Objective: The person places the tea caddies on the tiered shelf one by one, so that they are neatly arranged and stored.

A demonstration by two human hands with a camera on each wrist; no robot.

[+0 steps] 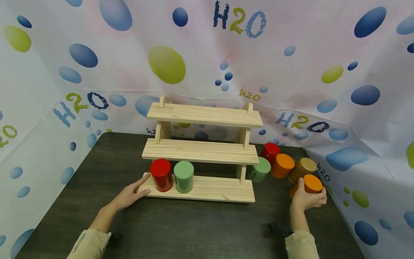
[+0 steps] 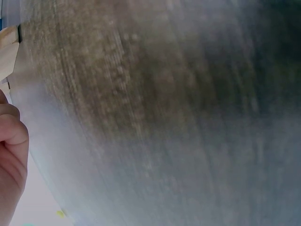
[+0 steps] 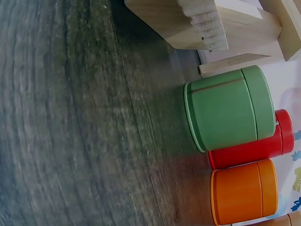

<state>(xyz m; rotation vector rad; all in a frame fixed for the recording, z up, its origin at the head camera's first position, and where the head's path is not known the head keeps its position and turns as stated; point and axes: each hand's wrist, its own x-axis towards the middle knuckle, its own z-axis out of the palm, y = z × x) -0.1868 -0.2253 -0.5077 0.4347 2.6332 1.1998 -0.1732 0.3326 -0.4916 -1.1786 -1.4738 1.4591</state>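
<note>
In the head view, my left hand [image 1: 127, 196] touches the left end of the wooden three-tier shelf [image 1: 213, 189], index finger and thumb stretched out at the lowest board. On that board stand a red canister [image 1: 162, 178] and, to its right, a light green canister [image 1: 184, 180]. My right hand [image 1: 305, 198] grips an orange lidded canister [image 1: 313, 183] from the near side. Part of more orange [image 1: 293, 190] shows left of the hand, mostly hidden. Just beyond are a gold canister [image 1: 305, 168] and another orange canister [image 1: 282, 166]. The right wrist view leaves out the right hand.
Right of the shelf stand a second green canister [image 3: 230, 110] and a second red canister [image 3: 249, 148], near the back edge of the dark table [image 1: 194, 230]. Patterned sheeting [image 1: 207, 64] rises behind and at both sides. The upper two boards [image 1: 200, 151] bear no canisters.
</note>
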